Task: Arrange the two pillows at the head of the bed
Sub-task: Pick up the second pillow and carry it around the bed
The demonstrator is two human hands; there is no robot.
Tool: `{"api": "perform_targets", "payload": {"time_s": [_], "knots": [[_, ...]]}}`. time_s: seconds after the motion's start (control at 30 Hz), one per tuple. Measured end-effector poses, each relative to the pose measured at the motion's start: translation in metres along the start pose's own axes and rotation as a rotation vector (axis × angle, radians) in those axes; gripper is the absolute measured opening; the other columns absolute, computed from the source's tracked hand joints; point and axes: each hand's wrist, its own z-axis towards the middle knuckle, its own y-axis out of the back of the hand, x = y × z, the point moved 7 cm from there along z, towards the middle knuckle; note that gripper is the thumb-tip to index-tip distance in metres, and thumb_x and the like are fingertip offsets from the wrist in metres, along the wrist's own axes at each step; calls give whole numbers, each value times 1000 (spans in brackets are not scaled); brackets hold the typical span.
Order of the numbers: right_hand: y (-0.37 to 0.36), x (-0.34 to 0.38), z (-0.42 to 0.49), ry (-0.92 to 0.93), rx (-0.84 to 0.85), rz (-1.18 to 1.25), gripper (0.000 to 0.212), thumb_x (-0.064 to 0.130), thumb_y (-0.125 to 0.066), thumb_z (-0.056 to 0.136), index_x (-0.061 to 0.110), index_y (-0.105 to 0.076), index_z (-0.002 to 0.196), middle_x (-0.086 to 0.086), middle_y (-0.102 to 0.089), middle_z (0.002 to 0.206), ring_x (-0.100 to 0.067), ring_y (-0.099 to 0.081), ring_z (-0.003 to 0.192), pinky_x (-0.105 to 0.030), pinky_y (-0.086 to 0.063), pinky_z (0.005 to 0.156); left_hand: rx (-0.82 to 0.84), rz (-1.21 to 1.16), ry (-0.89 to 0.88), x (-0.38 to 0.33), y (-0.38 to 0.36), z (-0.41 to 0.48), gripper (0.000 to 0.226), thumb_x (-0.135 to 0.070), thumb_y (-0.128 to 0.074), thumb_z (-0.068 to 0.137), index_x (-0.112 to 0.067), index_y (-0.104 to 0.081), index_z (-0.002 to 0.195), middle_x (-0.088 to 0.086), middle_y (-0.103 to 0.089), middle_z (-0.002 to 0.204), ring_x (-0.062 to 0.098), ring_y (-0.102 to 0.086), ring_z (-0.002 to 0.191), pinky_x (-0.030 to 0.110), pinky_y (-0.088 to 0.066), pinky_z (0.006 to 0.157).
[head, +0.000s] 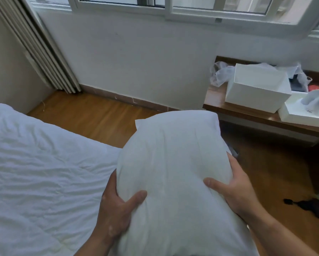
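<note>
While the head view looks down past the bed edge, I see the wide bed with its wrinkled white quilt (35, 172) filling the left side, with the brown wood-plank floor (92, 115) beyond it. The plump white fabric pillow (173, 163) is held up in front of me, over the bed's right edge and the floor, its far corners pointing toward the window wall. I can see only this one pillow. At right, a dark wooden side table (216, 97) carries a white rectangular box (256, 89). My left hand (116, 206) clamps the pillow's left flank, thumb pressed into the top face. My right hand (230, 185) clamps the right flank likewise, its fingers hidden behind the pillow.
</note>
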Motion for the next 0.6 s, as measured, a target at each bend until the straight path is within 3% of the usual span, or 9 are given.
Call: {"api": "perform_targets", "payload": {"time_s": [0.17, 0.3, 0.4, 0.5, 0.6], "knots": [[-29, 44, 113, 32, 65, -47, 96, 47, -90, 60, 45, -42, 144, 16, -61, 129, -16, -64, 113, -47, -59, 92, -88, -33, 30, -8, -10, 96, 95, -56, -82, 50, -37, -49, 137, -18, -64, 125, 7, -61, 114, 37, -49, 96], [-56, 86, 192, 83, 100, -101, 97, 51, -90, 59, 49, -42, 143, 17, -60, 131, -15, -62, 116, -52, -56, 96, -133, -55, 30, -23, -2, 173, 80, -52, -83, 54, -49, -49, 126, -32, -60, 116, -17, -55, 104, 20, -46, 82], [-87, 120, 250, 140, 133, -116, 92, 43, -93, 65, 47, -43, 142, 20, -60, 128, -12, -62, 114, -49, -56, 96, -173, -68, 49, -34, 13, 229, 82, -51, -84, 56, -48, -49, 129, -31, -62, 113, -14, -56, 102, 24, -46, 81], [-116, 151, 299, 190, 165, -96, 90, 38, -94, 63, 48, -46, 138, 25, -63, 123, -4, -63, 110, -33, -55, 87, -229, -82, 73, -44, 27, 275, 80, -51, -84, 55, -51, -48, 126, -32, -62, 108, -12, -57, 99, 23, -45, 79], [-145, 172, 356, 220, 226, -109, 83, 29, -96, 64, 59, -49, 125, 41, -64, 113, 13, -64, 102, -21, -49, 81, -291, -78, 99, -47, 38, 318, 85, -53, -83, 54, -44, -49, 131, -25, -61, 117, -1, -59, 106, 27, -47, 85]]}}
